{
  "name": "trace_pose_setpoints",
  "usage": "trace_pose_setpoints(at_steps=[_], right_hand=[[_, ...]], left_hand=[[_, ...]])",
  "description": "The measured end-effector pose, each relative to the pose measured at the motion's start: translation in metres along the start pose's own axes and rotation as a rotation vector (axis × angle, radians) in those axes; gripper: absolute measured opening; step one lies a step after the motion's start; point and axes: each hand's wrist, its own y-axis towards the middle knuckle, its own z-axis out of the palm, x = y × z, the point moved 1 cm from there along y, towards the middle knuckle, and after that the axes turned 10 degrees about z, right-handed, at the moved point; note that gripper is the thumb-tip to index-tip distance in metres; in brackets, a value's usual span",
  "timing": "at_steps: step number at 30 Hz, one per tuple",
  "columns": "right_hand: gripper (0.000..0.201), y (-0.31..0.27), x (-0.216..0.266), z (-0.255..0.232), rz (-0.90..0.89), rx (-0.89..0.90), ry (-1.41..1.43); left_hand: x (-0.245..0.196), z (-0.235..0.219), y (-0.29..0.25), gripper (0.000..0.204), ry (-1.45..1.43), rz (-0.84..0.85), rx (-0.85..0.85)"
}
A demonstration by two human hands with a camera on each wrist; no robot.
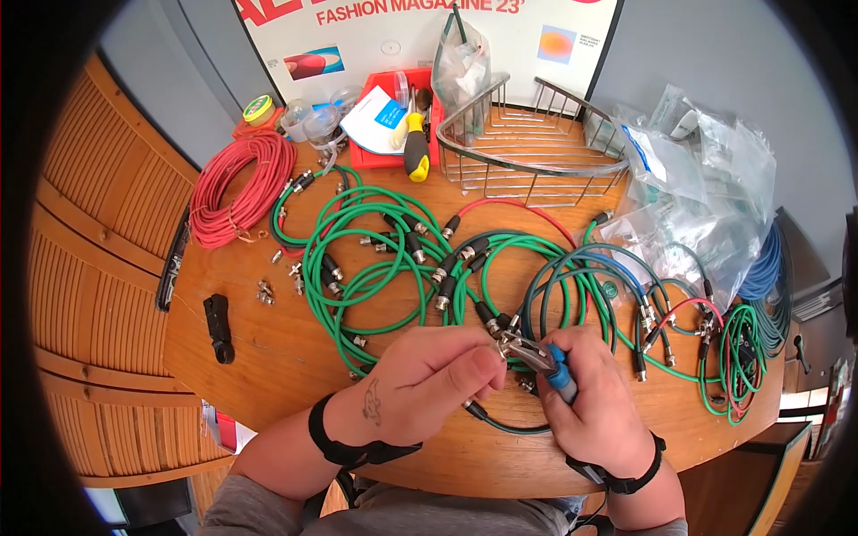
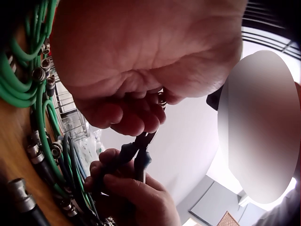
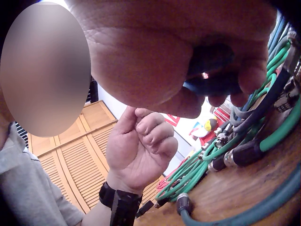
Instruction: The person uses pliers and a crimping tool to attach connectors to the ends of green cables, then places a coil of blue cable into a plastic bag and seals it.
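Observation:
Close to the table's front edge, my left hand [image 1: 416, 380] pinches a small metal BNC connector [image 1: 508, 346] between thumb and fingers. My right hand [image 1: 601, 406] grips blue-handled pliers [image 1: 556, 361], whose metal nose points left and meets the connector. In the left wrist view, the pliers [image 2: 142, 149] stretch from the right hand up to the left fingertips, where a bit of the connector [image 2: 162, 99] shows. Blue handles [image 3: 214, 85] lie inside the curled right fingers in the right wrist view. Left fingers cover much of the connector.
Coiled green cables [image 1: 357, 214] with BNC plugs spread behind the hands. Loose connectors [image 1: 265, 292] and a black strap [image 1: 218, 329] lie at left, near a red cable coil [image 1: 241, 192]. Farther back stand a red bin [image 1: 371, 159], wire basket [image 1: 536, 165] and plastic bags [image 1: 706, 170].

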Motion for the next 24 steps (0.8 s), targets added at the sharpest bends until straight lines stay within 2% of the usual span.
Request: trace_pose_setpoints(at_steps=[1, 3, 7, 10, 12, 16, 18, 22, 24], right_hand=[[0.041, 0.001, 0.0, -0.001, -0.001, 0.011, -0.002], [0.041, 0.001, 0.0, 0.0, -0.005, -0.004, -0.007], [0.04, 0.0, -0.001, 0.001, 0.016, -0.002, -0.012], [0.039, 0.0, -0.001, -0.001, 0.036, 0.041, -0.012], [0.039, 0.0, -0.001, -0.001, 0.034, 0.044, -0.015], [0.039, 0.0, -0.002, 0.0, 0.028, 0.031, -0.021], [0.039, 0.0, -0.003, 0.001, 0.022, 0.019, -0.019], [0.039, 0.0, -0.003, 0.0, 0.025, 0.022, -0.012], [0.039, 0.001, -0.001, -0.001, 0.023, 0.026, -0.016]], left_hand=[[-0.001, 0.0, 0.001, 0.032, 0.002, 0.005, 0.0], [-0.003, 0.0, 0.004, 0.036, 0.207, 0.07, 0.037], [-0.003, -0.001, 0.004, 0.039, 0.307, 0.094, 0.011], [0.006, -0.004, 0.003, 0.039, 0.143, 0.032, 0.035], [0.009, -0.006, 0.002, 0.04, -0.074, -0.053, 0.083], [0.005, 0.001, 0.004, 0.032, -0.075, -0.074, -0.004], [0.005, 0.003, 0.004, 0.03, -0.02, 0.012, -0.082], [0.007, -0.002, 0.003, 0.029, 0.102, 0.026, -0.025], [0.008, 0.001, 0.002, 0.03, -0.055, 0.015, -0.043]])
